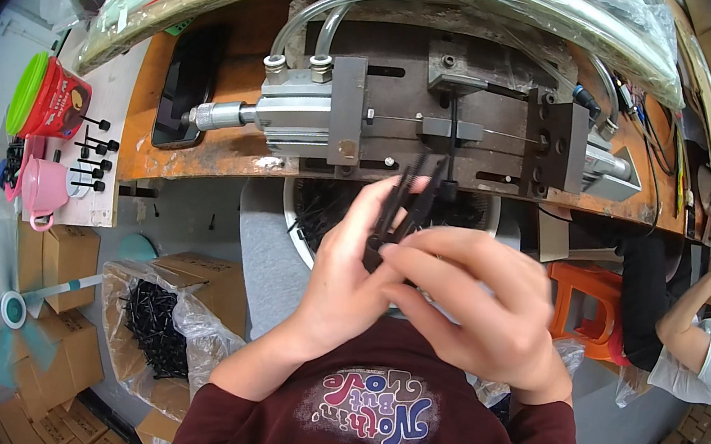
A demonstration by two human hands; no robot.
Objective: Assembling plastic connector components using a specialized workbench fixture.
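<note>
In front of the bench edge, my left hand (pixel 346 266) is closed around several thin black plastic rods (pixel 403 206) with ribbed edges, their tips pointing up and away. My right hand (pixel 480 303) comes in from the right, thumb and fingers pinched together at the lower ends of that bunch. The fingers partly hide what they pinch. Just beyond the rods, a single black rod with a block-like head (pixel 447 188) lies across the middle of the metal clamping fixture (pixel 448 129), its head overhanging the bench edge. Neither hand touches the fixture.
Air cylinders (pixel 298 114) with clear hoses flank the fixture. A black phone (pixel 186 85) lies at left. Below the bench a round tub (pixel 302 246) holds black parts. A bagged carton (pixel 158 331), pink cup (pixel 44 186), red bucket (pixel 59 99) and fan (pixel 13 310) stand left; another person (pixel 701 352) sits right.
</note>
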